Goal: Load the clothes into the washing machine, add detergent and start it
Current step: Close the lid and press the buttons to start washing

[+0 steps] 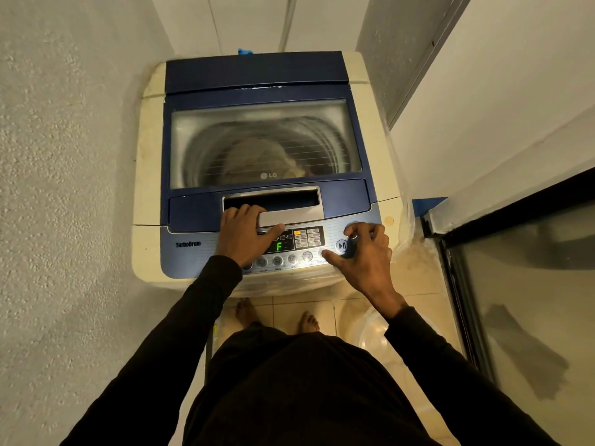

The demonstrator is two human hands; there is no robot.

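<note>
A cream and blue top-loading washing machine (151,201) stands in front of me with its lid (199,207) down. Through the lid's window I see pale clothes (257,159) lying in the steel drum. My left hand (244,236) rests flat on the lid's silver handle (289,215), fingers hooked into the recess. My right hand (363,252) hovers over the control panel (190,252), fingers spread, thumb on a round button beside the play/pause button (342,245). The display (278,246) glows a green "F".
Rough walls hem the machine in at left and back. A glass sliding door (515,284) with a dark frame runs along the right. A clear plastic tub (373,333) sits on the tiled floor by my bare feet.
</note>
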